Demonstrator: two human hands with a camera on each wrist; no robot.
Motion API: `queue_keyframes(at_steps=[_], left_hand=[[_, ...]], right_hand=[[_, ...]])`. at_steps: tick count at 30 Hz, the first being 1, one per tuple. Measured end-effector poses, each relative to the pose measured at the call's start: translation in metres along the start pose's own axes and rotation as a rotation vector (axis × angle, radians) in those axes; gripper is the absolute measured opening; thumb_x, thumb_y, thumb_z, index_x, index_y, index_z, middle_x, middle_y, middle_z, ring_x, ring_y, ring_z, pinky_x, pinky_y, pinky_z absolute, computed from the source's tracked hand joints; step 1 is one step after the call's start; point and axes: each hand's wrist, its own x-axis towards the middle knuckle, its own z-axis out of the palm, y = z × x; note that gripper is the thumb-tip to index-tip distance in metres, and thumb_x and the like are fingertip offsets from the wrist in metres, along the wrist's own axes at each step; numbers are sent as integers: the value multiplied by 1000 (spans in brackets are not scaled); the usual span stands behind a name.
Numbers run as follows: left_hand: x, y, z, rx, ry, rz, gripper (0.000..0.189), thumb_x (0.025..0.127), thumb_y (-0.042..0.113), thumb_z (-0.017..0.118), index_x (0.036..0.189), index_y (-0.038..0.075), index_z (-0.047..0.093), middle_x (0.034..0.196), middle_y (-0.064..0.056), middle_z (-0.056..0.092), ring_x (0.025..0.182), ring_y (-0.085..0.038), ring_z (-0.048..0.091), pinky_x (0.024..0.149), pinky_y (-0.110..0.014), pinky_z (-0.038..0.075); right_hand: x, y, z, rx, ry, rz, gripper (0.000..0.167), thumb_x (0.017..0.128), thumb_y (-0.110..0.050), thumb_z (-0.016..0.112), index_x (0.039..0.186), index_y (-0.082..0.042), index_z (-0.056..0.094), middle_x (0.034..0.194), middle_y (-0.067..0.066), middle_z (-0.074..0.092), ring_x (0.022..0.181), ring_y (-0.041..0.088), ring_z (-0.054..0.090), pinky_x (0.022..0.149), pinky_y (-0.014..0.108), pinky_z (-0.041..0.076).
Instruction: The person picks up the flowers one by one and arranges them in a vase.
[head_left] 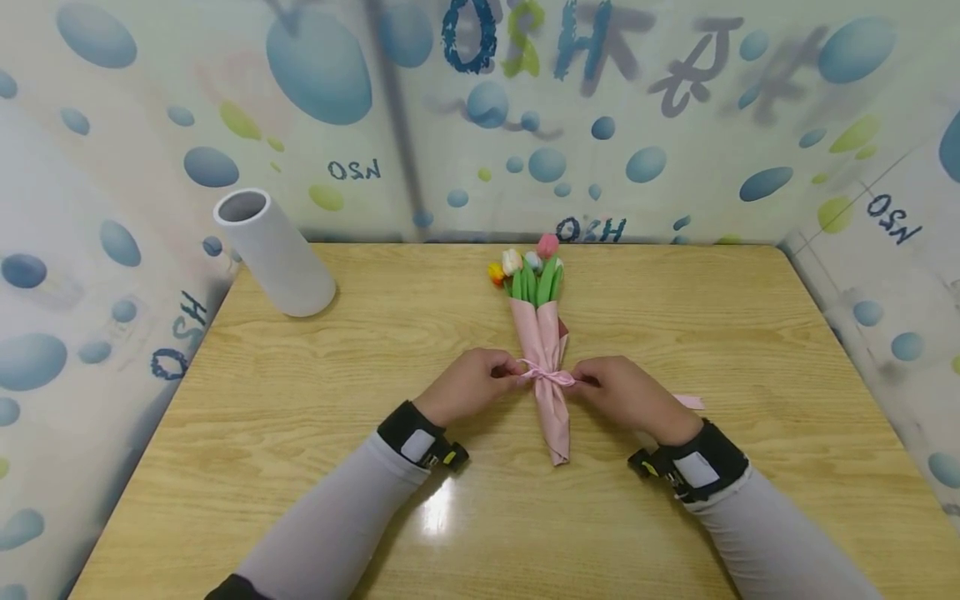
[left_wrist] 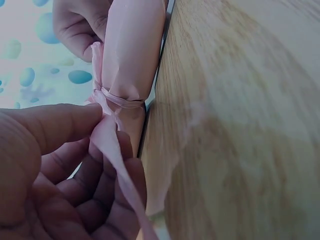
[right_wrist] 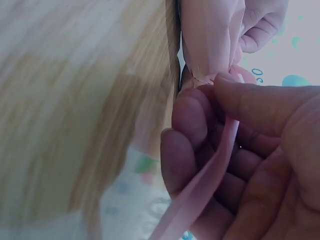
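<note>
A small bouquet of tulips [head_left: 528, 271] in yellow, white, blue and pink lies on the table, rolled in pink wrapping paper [head_left: 553, 417]. Around its narrow middle runs a pink ribbon [head_left: 550, 377], tied with loops at the front. On the left side, my left hand [head_left: 474, 385] pinches the ribbon between thumb and fingers; in the left wrist view a ribbon tail [left_wrist: 119, 160] trails down across the fingers. My right hand [head_left: 626, 392] pinches the ribbon on the other side, and its tail [right_wrist: 200, 190] hangs over the curled fingers in the right wrist view.
A white cylindrical vase [head_left: 281, 258] stands at the table's back left. Behind the wooden table [head_left: 360, 333] hangs a patterned curtain [head_left: 465, 150] with blue and green spots. A ribbon end [head_left: 690, 402] lies beyond my right wrist.
</note>
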Motion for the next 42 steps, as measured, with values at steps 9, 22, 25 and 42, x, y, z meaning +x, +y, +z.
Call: queue_keyframes(at_steps=[9,22,25,42], left_hand=[[-1,0,1,23,11,-2,11,99,26,72,94,17,75,84,6,67,79,-11,58,72,-25,48],[-1,2,-1,13,-3,-34,11,100,27,71,94,17,74,83,4,66,78,-12,57,70,-25,48],[-1,2,-1,16,4,-28,11,100,26,71,95,17,75,84,4,66,79,-12,57,71,-26,48],[0,-1,-1,5,4,-37,11,99,26,72,96,16,76,83,4,67,78,-13,57,71,-27,49]], right_hand=[[-2,3,-6,-12,-31,18,16,100,-16,69,85,-13,71,72,-7,56,67,9,49,63,24,41],[-4,2,-14,-25,-102,80,16,101,-16,68,86,-14,74,73,-5,59,66,10,49,63,26,41],[-5,3,-15,-29,-117,83,16,101,-16,68,86,-14,74,75,-5,61,67,11,50,64,26,41],[-9,10,-27,-69,-151,103,18,101,-16,67,84,-13,73,75,-4,60,68,12,50,65,27,42]])
